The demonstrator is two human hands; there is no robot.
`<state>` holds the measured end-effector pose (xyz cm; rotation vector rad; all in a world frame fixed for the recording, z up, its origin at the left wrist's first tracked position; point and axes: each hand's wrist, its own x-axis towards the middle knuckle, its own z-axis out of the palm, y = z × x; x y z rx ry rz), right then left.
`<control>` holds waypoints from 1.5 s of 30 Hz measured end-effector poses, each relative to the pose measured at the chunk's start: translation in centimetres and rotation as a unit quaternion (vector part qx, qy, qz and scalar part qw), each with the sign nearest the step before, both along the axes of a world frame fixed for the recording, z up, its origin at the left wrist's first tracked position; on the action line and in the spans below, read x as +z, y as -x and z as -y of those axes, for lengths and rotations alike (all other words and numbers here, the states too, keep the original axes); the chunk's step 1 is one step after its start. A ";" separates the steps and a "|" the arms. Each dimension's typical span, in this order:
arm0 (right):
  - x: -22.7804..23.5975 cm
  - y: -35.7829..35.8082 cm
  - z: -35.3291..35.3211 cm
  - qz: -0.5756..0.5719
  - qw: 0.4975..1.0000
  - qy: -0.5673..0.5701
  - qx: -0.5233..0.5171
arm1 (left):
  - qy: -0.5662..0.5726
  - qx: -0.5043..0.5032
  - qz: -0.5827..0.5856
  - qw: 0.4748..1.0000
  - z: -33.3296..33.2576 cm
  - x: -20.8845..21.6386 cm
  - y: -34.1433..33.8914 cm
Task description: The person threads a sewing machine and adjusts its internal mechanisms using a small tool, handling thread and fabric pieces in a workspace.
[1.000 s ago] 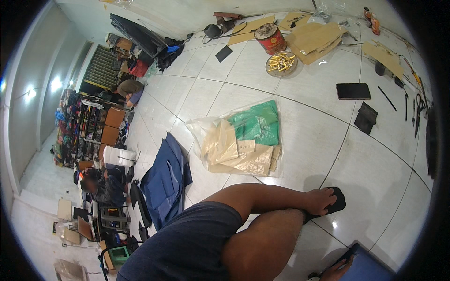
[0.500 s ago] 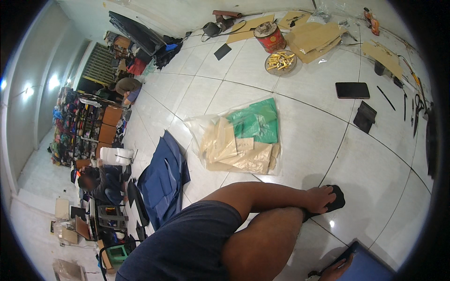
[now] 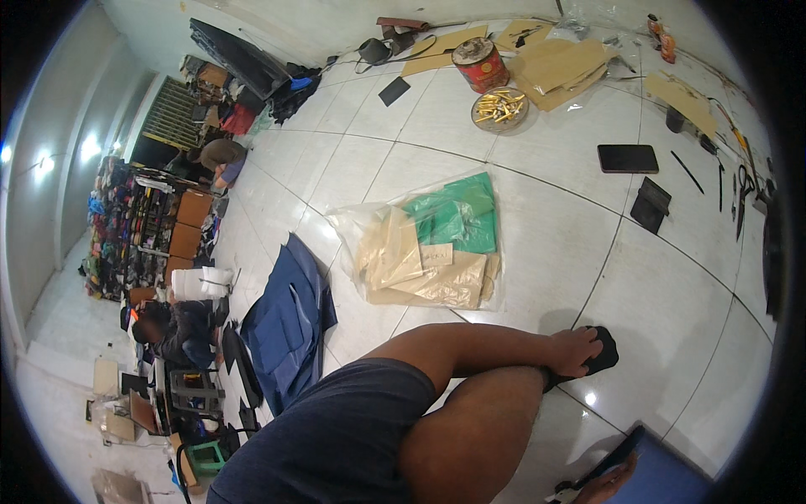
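My left hand point(image 3: 575, 351) rests across my foot in a black sock point(image 3: 603, 351), its fingers bent over it. My left arm reaches over my bent leg point(image 3: 470, 445). At the lower edge, what looks like part of my right hand point(image 3: 609, 483) lies beside a blue flat piece with a dark edge point(image 3: 659, 470); its fingers are mostly cut off. Beyond my leg a clear plastic bag point(image 3: 344, 223) lies flat on the tiles. Inside it are folded green sheets point(image 3: 453, 214), beige sheets point(image 3: 390, 252) and a small written slip point(image 3: 437, 254).
Folded dark blue fabric point(image 3: 290, 323) lies left. A red tin point(image 3: 481, 65), a bowl of small yellow-and-white sticks point(image 3: 500, 109) and brown paper sheets point(image 3: 558, 76) stand far off. At right are a phone point(image 3: 628, 159), a black wallet-like case point(image 3: 651, 204) and scissors point(image 3: 743, 197). A co-worker point(image 3: 176, 332) sits left.
The view has shifted slightly, so most floor things appear a little farther left. My left hand stays on the foot, and the bag lies where it was.
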<state>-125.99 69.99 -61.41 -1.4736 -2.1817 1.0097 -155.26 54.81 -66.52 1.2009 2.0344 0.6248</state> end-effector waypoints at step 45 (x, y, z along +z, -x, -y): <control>-6.6 -4.5 -2.2 -0.090 0.993 0.069 -0.018 | 0.097 -0.082 0.026 0.992 -2.3 1.0 1.6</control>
